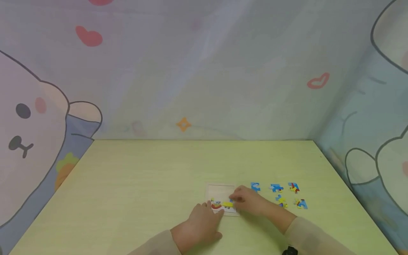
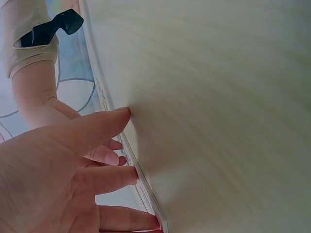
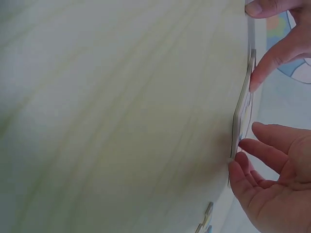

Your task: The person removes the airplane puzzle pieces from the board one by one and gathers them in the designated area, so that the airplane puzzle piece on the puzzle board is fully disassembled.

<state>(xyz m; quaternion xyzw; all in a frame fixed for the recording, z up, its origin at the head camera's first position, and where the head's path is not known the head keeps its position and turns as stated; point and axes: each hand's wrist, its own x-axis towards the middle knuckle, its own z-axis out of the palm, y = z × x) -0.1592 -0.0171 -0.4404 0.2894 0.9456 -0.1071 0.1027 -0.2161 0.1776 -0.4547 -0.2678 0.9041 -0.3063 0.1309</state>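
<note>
A small jigsaw puzzle board [image 1: 221, 191] with a pale wooden frame lies flat near the front of the table. Joined pieces with a red and yellow picture [image 1: 227, 204] fill its lower part, while its upper part shows bare wood. My left hand [image 1: 202, 223] rests at the board's front left, with extended fingers touching it and the thumb spread toward the table. Over the board's right edge, my right hand [image 1: 250, 201] touches the picture's right end with its fingertips. In the right wrist view, the right hand's thumb [image 3: 272, 133] stands raised, apart from the index finger on the board.
Several loose blue and yellow puzzle pieces lie right of the board, among them a blue piece [image 1: 255, 186] just behind the right hand and a corner piece [image 1: 300, 203] farther right. A printed cloth backdrop [image 1: 204, 71] rises behind the table [image 1: 127, 177].
</note>
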